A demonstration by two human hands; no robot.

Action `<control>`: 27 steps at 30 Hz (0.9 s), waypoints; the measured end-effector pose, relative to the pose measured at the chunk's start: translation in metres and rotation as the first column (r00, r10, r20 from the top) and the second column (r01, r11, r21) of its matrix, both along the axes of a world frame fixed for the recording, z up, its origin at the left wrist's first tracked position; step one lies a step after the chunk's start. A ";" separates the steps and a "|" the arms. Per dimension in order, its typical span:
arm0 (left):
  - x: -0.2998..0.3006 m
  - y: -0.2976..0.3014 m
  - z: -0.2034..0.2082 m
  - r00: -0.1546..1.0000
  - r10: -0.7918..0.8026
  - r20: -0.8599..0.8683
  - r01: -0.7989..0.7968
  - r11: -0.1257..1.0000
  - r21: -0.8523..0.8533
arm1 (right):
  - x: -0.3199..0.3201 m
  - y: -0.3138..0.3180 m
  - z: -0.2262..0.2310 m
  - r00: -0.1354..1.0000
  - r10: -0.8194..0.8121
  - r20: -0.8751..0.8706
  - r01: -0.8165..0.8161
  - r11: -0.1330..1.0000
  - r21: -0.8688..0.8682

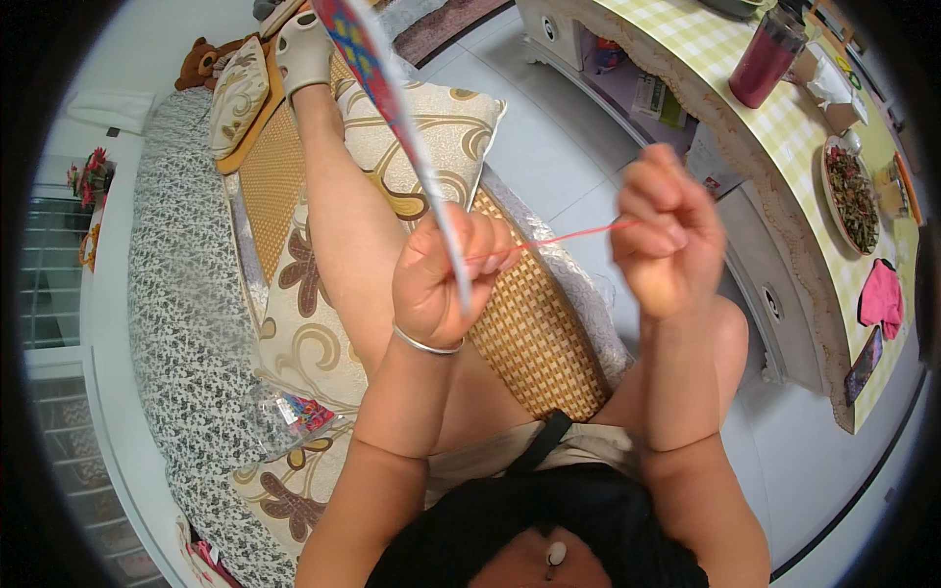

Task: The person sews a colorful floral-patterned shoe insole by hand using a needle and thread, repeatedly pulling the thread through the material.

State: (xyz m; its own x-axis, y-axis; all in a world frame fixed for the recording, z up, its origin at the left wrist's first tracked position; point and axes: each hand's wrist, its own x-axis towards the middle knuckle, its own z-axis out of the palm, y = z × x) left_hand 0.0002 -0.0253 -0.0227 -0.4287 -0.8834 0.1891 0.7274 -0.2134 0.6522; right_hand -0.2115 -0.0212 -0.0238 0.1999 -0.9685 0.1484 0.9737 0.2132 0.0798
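Note:
My left hand [446,269], with a silver bangle at the wrist, grips the lower end of a stiff, flat embroidered piece [377,86]. The piece stands nearly edge-on and shows red, blue and yellow patterning with a white edge. A red thread [578,233] runs taut from beside my left fingers to my right hand [668,235]. That hand is raised to the right, its fingers closed on the thread and slightly blurred. Whether it also holds a needle is hidden.
I sit with one leg stretched along a sofa with woven mats and patterned cushions [426,137]. A clear packet [299,416] of coloured thread lies left. On the right, a table with a checked cloth [686,44] bears a tumbler [767,59], a dish [851,196], a pink cloth and a phone [864,367].

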 end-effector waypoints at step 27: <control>-0.012 0.005 -0.014 0.761 -0.282 -0.585 0.479 0.851 0.214 | 0.068 0.032 0.017 -0.309 -0.777 -0.549 0.185 0.517 -0.836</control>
